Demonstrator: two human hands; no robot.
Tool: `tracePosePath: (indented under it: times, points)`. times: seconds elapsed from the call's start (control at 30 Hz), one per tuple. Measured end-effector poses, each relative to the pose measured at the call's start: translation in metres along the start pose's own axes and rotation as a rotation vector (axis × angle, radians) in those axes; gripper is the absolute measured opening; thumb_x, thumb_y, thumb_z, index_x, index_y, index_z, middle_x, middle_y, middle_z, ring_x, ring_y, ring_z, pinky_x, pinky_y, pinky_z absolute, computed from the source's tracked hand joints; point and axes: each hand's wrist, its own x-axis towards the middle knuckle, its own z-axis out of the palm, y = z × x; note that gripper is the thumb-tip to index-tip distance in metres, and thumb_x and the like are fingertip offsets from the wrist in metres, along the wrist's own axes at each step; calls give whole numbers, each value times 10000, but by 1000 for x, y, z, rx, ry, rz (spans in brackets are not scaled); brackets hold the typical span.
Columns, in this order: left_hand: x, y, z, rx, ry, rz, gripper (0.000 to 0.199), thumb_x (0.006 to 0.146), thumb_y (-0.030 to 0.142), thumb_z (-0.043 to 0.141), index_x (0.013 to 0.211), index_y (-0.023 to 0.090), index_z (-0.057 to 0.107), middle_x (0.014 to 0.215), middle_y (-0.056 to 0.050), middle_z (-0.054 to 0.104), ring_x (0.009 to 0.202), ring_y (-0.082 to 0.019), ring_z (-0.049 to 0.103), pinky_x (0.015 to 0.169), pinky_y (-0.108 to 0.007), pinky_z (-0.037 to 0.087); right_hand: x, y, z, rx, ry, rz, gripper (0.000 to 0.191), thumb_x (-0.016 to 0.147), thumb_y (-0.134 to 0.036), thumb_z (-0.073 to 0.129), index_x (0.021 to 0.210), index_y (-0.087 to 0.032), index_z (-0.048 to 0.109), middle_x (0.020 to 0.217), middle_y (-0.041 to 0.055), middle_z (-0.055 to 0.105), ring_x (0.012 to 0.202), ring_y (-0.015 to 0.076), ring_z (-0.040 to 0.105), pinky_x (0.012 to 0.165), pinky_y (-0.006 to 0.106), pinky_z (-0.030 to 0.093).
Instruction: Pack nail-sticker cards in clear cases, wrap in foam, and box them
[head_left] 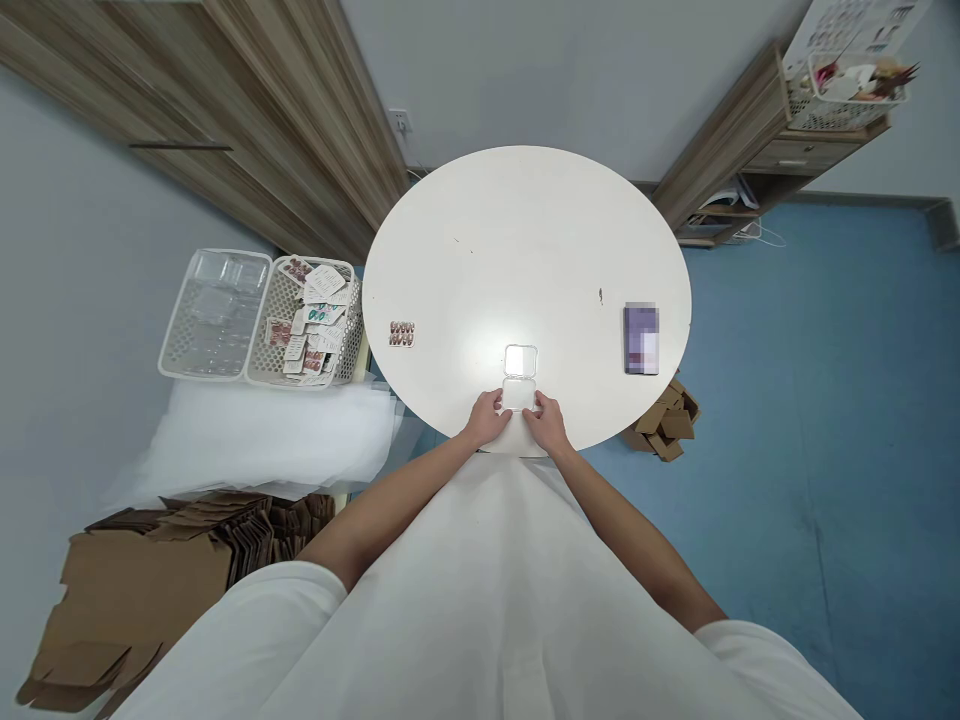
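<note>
A small clear plastic case (520, 393) with a hinged lid lies open near the front edge of the white oval table (525, 230). Its lid (520, 360) is folded back, away from me. My left hand (489, 418) grips the case's left side, thumb at the near edge. On the opposite side, my right hand (547, 422) pinches the right edge in the same way. No contents can be made out inside the case. To the left on the table is a small set of glossy brown-red nail-shaped pieces (401, 334) in two rows.
A purple rectangular item (641, 340), blurred, lies at the table's right. White baskets at left hold clear plastic boxes (217, 310) and printed cards (319, 330). White sheets (277, 435) and flattened cardboard (150, 580) are below them. Cardboard pieces (664, 420) lie beneath the table's right edge.
</note>
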Motion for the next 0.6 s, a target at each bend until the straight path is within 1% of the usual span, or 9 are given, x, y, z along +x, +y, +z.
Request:
tracePosePath:
  times: [0.2,0.3,0.4,0.5,0.6]
  points:
    - [14,11,-1,-37,39,18,455,661,138,584,1109,176,515,1098,-87,492,931,-178,487,766,-278,416,15,-12,-5,64,22,-22,491,666,-322,524,1138,-200,470,1131,95,465,773,175,550,708,318,448]
    - [17,11,0,-64,65,9,484,656,133,581,1131,182,505,1111,-88,491,949,-184,485,779,-281,409,17,-15,-8,62,-5,-64,409,660,-303,514,1055,-198,501,1041,69,509,726,157,535,661,299,441]
    - [17,10,2,-60,65,19,503,656,126,574,1150,177,496,1120,-97,486,962,-190,484,787,-287,406,16,-16,-11,55,-45,-112,281,664,-287,491,929,-200,524,929,39,529,640,131,500,589,275,424]
    - [16,10,3,-38,65,29,508,664,121,563,1164,180,488,1127,-100,479,974,-193,481,796,-293,406,15,-17,-13,43,-71,-136,193,671,-278,473,837,-195,524,897,35,521,599,116,470,541,261,406]
    - [15,10,4,-15,78,24,528,680,127,552,1197,175,459,1148,-108,464,983,-194,480,799,-297,410,16,-18,-13,51,-75,-114,234,667,-276,488,881,-190,524,963,54,508,647,126,492,566,263,424]
